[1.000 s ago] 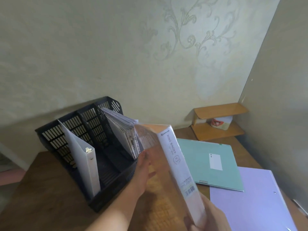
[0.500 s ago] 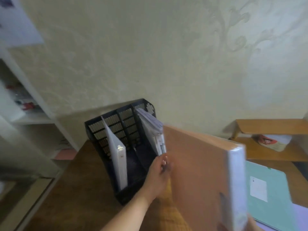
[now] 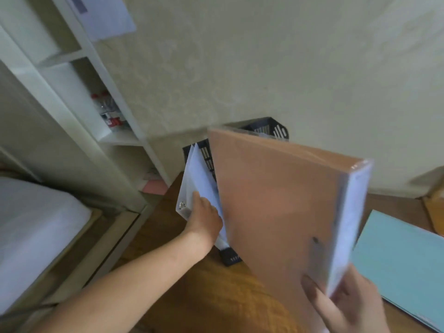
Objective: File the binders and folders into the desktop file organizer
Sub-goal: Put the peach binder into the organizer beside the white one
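Note:
A black mesh file organizer [image 3: 276,131] stands at the desk's back edge, mostly hidden. My right hand [image 3: 346,306] grips the lower corner of an orange ring binder [image 3: 276,207] with a white spine, held upright and tilted in front of the organizer. My left hand [image 3: 204,219] rests on the white clear binder [image 3: 189,188] that stands in a left slot; its fingers lie behind the orange cover, so the grip is unclear. A teal folder [image 3: 403,260] lies flat on the desk at the right.
The wooden desk [image 3: 216,296] runs under everything. A white shelf unit [image 3: 79,97] with small red-capped bottles stands at the left, and a bed with white bedding [image 3: 31,227] lies lower left. A wooden shelf corner [image 3: 434,200] shows at the right edge.
The view has swung left. My left hand moved from the papers in a middle slot to the white binder at the left. The orange binder rose and now covers most of the organizer.

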`<action>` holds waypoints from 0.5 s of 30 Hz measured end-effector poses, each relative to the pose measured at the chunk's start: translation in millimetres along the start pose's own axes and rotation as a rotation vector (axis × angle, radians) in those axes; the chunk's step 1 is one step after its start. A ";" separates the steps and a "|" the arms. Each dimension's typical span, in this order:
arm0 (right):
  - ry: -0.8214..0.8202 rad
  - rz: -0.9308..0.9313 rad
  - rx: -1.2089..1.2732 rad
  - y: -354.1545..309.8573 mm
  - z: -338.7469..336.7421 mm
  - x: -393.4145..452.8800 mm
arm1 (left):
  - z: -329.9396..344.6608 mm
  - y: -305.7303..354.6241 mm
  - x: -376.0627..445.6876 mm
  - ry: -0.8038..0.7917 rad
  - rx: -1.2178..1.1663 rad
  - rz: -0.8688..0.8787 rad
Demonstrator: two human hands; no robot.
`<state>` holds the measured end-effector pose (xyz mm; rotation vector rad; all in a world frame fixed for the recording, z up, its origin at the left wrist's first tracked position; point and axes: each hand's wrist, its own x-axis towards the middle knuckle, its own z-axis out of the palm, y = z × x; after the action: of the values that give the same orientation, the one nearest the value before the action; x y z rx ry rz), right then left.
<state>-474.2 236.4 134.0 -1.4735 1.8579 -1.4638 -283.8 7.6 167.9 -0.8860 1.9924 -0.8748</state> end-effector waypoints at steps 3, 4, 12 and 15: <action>0.028 -0.081 0.013 -22.0 58.1 25.1 | 4.5 -2.7 4.6 -0.026 0.101 0.031; 0.060 -0.096 0.005 -29.3 71.0 34.8 | 3.3 -4.2 5.7 -0.021 0.124 0.062; 0.101 -0.059 0.025 -23.0 157.3 86.2 | 0.9 -19.0 5.8 0.215 0.096 0.336; 0.107 -0.090 0.094 -17.4 177.5 100.8 | 8.6 -30.3 0.7 0.286 0.161 0.433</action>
<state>-368.7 62.7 108.3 -1.4784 1.7771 -1.6793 -268.5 -11.1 188.1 -0.2287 2.2027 -0.9267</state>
